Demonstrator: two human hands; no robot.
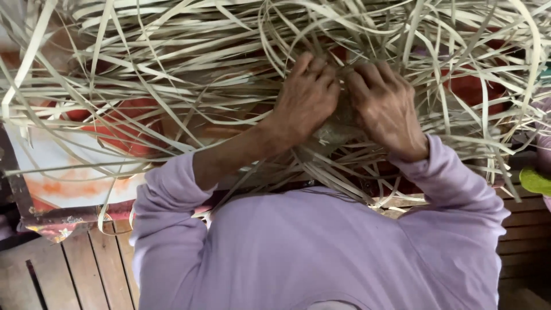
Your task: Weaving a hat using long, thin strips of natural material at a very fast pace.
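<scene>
A large tangle of pale, flat straw strips (172, 69) spreads across the upper view. Both my hands are raised into it, side by side near the middle. My left hand (307, 95) has its fingers curled over a bunch of strips. My right hand (384, 106) is likewise curled on the strips just beside it, knuckles up. A small woven patch (338, 129) shows between and below the hands, where the strips come together. My lilac sleeves (453, 183) and chest fill the lower view. The fingertips are hidden among the strips.
Red cloth (126, 112) shows behind the strips at left and upper right. A white and orange printed sheet (63, 178) lies at left. Brown wooden planks (74, 270) run under me. A green object (536, 181) pokes in at the right edge.
</scene>
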